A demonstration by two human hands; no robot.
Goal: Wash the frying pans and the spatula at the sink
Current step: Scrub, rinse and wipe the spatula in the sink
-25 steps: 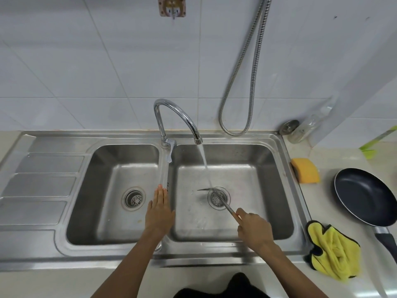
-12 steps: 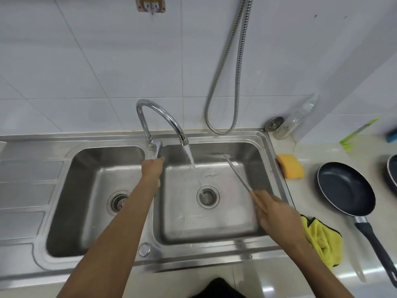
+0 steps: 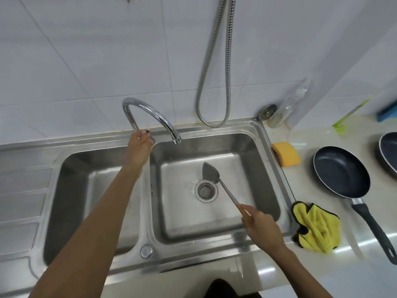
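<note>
My right hand [image 3: 261, 230] grips the handle of a metal spatula [image 3: 211, 174], whose blade hangs over the right basin [image 3: 262, 190] just above the drain [image 3: 205, 189]. My left hand [image 3: 140, 148] is curled round the lever at the foot of the chrome tap [image 3: 150, 114]. No water comes from the spout. A dark frying pan [image 3: 341, 172] lies on the counter to the right of the sink, handle toward me. The rim of a second pan [image 3: 388, 153] shows at the right edge.
A yellow sponge [image 3: 286, 157] sits beside the sink's right rim, and a yellow cloth [image 3: 318, 229] lies crumpled nearer me. A steel hose [image 3: 214, 82] hangs on the tiled wall. The left basin [image 3: 71, 201] and drainboard [image 3: 19, 201] lie to the left.
My left hand went from the sink divider up to the tap lever, and the water stopped. My right hand swung the spatula out of the stream and back over the drain.
</note>
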